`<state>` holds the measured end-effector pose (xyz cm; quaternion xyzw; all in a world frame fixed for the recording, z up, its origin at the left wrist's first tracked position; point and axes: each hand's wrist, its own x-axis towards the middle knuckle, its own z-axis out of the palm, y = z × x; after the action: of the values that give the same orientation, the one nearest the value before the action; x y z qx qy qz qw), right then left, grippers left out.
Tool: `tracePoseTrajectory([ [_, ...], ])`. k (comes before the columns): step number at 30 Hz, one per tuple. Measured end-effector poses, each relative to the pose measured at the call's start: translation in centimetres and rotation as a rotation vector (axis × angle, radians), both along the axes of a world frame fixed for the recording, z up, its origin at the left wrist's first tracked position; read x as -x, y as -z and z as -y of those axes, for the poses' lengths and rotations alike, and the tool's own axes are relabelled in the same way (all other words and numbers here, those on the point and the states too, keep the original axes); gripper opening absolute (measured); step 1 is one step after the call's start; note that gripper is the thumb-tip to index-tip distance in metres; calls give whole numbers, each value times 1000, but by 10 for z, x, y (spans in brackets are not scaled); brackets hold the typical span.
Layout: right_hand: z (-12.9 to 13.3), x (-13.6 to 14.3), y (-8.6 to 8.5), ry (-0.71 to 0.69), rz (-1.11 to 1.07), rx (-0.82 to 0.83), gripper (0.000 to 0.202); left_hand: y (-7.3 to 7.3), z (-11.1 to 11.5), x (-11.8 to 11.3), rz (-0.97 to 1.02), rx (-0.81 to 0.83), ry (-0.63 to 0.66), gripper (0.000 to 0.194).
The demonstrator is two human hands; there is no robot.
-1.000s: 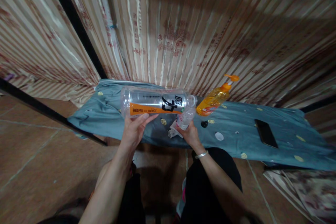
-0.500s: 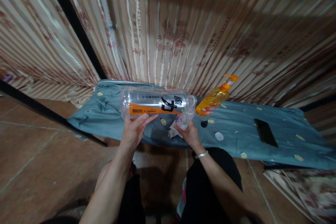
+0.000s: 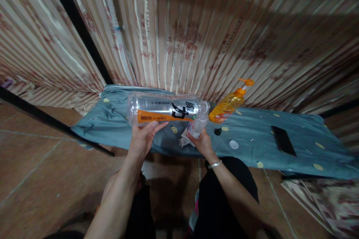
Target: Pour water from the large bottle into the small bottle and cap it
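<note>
My left hand [image 3: 143,134] grips a large clear plastic bottle [image 3: 165,109] with a silver and orange label, near its base. The bottle lies level in the air, its neck pointing right. That neck meets the top of a smaller clear bottle [image 3: 198,124], which stands nearly upright with my right hand [image 3: 203,142] wrapped round its lower part. Whether liquid passes between them I cannot tell. A crumpled white tissue or cloth [image 3: 185,139] shows beside the right fingers. Just right of the bottles stands a pump bottle [image 3: 227,106] of yellow-orange liquid.
A narrow surface under a teal cloth [image 3: 252,134] carries a black cap [image 3: 218,132], a white round lid [image 3: 233,145] and a dark phone [image 3: 283,140]. Striped curtains [image 3: 179,37] hang behind. Dark metal poles [image 3: 81,30] slant at the left.
Both hands and bottles hold nearly the same pose. The view has shifted very slightly.
</note>
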<state>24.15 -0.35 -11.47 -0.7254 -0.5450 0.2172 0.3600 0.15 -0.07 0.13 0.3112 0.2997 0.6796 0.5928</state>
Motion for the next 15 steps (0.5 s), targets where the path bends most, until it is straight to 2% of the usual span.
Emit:
tracePoseTrajectory([
  [15,0,0,1,15,13,6,68,-1,1,0,-33,-8,6,53],
])
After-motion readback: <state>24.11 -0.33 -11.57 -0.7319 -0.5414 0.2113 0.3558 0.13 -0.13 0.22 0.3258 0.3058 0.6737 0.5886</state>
